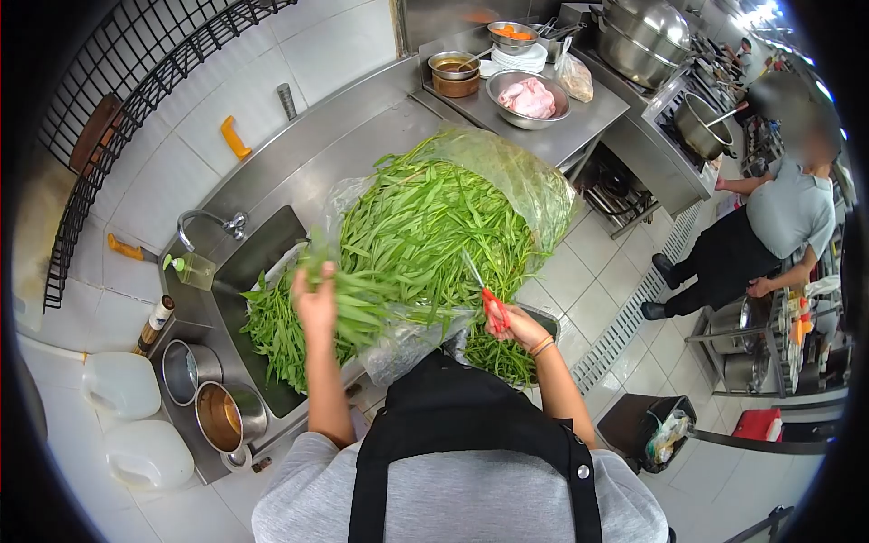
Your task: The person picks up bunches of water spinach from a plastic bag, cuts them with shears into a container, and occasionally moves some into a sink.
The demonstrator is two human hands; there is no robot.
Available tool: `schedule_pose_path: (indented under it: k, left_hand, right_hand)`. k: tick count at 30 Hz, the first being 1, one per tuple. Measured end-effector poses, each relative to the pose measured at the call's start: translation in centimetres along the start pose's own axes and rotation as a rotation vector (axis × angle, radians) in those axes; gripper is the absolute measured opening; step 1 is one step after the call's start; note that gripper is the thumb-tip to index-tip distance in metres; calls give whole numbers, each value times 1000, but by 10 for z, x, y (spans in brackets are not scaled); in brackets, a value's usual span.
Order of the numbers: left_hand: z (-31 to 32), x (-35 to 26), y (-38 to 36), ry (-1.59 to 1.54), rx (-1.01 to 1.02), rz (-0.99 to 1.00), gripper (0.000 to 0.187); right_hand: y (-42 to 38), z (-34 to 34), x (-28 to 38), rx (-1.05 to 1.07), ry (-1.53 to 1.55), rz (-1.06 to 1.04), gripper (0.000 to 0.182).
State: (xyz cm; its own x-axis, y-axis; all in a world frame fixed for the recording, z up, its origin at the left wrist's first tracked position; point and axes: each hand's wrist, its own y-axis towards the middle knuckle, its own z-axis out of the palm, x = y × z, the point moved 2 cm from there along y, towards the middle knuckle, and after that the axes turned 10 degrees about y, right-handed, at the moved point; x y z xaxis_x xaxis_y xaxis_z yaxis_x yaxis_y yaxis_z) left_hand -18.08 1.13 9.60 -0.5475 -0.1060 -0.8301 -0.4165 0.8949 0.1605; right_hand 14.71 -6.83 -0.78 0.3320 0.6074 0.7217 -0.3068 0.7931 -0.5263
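A large heap of water spinach [425, 226] with long narrow leaves lies in an opened clear plastic bag [534, 181] on the steel counter. My right hand [514, 328] grips red-handled scissors [491, 303], their blades pointing up into the heap's right side. At the sink's edge, my left hand [316, 303] has its fingers closed around a bunch of the greens [358, 303], which is smeared by motion. More cut greens [276, 339] lie in the sink [237, 281] below that hand. Further stems [498, 357] sit low, beneath my right hand.
A faucet [195, 222] and a soap bottle [192, 270] stand beside the sink, with metal pots [231, 416] nearby. A bowl of raw meat [528, 98] is at the back. On the right stands another person [787, 213]; a black bin [638, 425] is on the floor.
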Motion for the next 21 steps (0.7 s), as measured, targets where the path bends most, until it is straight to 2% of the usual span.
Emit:
schedule_pose_path:
  k: [1,2,3,4,6,7,8,9,10,12,14,16,17,18,20,21]
  left_hand:
    - [-19,25,18,53,-138,35,34]
    - [-42,28,28,-51,-130,8,36]
    - [-62,47,41,-50,-160,67,37]
    - [-82,40,45,72,-193,89,35]
    - [-104,55,58,346,-202,183,37]
    - [-108,78,72,346,-201,183,37]
    - [-102,113,88,520,-68,74,40]
    - [-97,116,91,693,67,-38,44]
    - [-94,117,90,693,63,-34,44]
    - [-71,110,76,1162,271,-283,65]
    - [-42,50,59,1100,209,-130,55]
    - [14,53,60,614,174,411,37]
    - [39,11,43,411,225,539,25]
    - [68,-14,26,252,334,608,23]
    - [124,-50,-3,184,531,870,14]
    - [150,-60,-16,195,558,944,15]
  right_hand:
    - [-3,-3,0,-17,35,-11,37]
    - [-3,-6,-2,-16,35,-11,37]
    - [-2,-9,-4,-63,33,-100,38]
    - [-1,-14,-5,-111,31,-189,38]
    - [4,-20,-4,-143,16,-210,39]
    - [5,-21,-1,-164,38,-243,39]
    - [7,-22,2,-184,59,-278,39]
    - [8,-20,6,-211,65,-311,38]
    - [7,-18,9,-208,67,-316,38]
    - [4,-17,14,-269,27,-308,37]
    - [0,-19,9,-292,30,-314,37]
    - [-7,-18,3,-290,60,-306,38]
    - [-10,-17,-2,-293,58,-303,38]
    - [-12,-16,-7,-312,71,-282,39]
    - [-18,-14,-18,-343,82,-245,42]
    - [-22,-10,-21,-347,76,-243,43]
